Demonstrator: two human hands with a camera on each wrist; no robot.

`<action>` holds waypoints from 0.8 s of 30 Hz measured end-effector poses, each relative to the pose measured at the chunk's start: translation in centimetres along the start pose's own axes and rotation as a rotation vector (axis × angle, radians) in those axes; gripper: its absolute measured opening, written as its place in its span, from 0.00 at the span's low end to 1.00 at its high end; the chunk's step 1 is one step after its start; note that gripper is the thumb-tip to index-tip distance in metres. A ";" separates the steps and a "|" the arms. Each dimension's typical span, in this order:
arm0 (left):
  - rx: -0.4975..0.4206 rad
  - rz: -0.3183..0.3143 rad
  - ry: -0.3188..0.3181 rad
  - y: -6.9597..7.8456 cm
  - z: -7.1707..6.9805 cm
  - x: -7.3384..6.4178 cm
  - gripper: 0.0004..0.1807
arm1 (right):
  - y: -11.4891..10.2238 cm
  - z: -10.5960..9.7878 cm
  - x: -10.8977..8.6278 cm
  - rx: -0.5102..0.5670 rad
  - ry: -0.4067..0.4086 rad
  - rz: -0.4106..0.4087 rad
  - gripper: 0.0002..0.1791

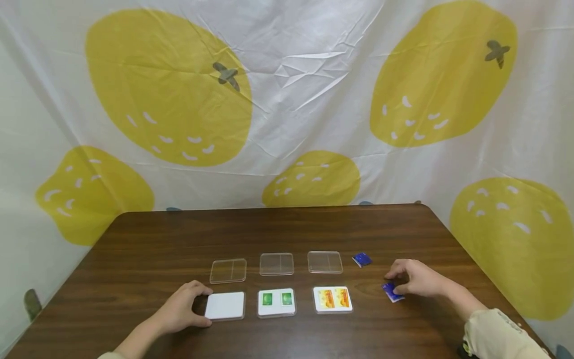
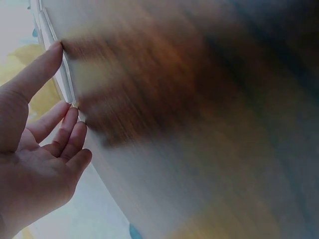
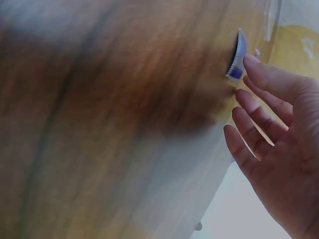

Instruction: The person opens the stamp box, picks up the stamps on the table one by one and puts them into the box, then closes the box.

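In the head view my left hand [image 1: 181, 306] spans the left side of a clear plastic case [image 1: 225, 305] with a plain white face. Its thumb lies at the near corner and its forefinger at the far one. The left wrist view shows the thumb [image 2: 50, 62] and fingertips against the case's thin edge [image 2: 65, 74]. Over on the right, my right hand [image 1: 419, 279] has its thumb on a small blue packet [image 1: 393, 292] lying on the table. Its other fingers are apart and loosely bent. The packet [image 3: 237, 57] shows a serrated edge in the right wrist view.
Beside the white case are a case with two green pictures [image 1: 276, 302] and one with two orange pictures [image 1: 333, 299]. Three clear lids, left [image 1: 228, 270], middle [image 1: 276, 264] and right [image 1: 325, 262], lie behind. Another blue packet [image 1: 362, 260] lies nearby on the brown table [image 1: 179, 234].
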State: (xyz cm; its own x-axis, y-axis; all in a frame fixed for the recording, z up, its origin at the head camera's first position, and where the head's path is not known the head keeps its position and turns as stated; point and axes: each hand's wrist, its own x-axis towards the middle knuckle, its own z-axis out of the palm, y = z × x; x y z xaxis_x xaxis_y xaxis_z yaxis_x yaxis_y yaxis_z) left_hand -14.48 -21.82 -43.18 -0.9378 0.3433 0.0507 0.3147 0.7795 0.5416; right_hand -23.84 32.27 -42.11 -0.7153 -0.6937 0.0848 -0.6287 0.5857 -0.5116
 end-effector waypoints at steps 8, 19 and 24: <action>0.010 0.014 0.010 -0.1 0.0 0.0 0.33 | 0.1 0.4 -0.7 0.038 0.001 0.011 0.24; 0.022 0.012 0.022 -0.1 0.2 0.1 0.33 | 0.7 0.6 -0.9 -0.007 0.060 -0.051 0.16; 0.030 0.018 0.028 -0.2 0.3 0.2 0.33 | 0.5 0.3 -0.4 0.015 0.024 0.003 0.13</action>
State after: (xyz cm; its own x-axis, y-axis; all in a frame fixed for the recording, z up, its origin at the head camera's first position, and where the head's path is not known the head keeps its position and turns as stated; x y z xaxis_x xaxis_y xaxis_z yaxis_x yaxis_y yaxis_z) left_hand -14.71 -21.81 -43.51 -0.9355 0.3432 0.0841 0.3356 0.7886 0.5152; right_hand -23.73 32.74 -42.62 -0.7240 -0.6820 0.1036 -0.6222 0.5808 -0.5249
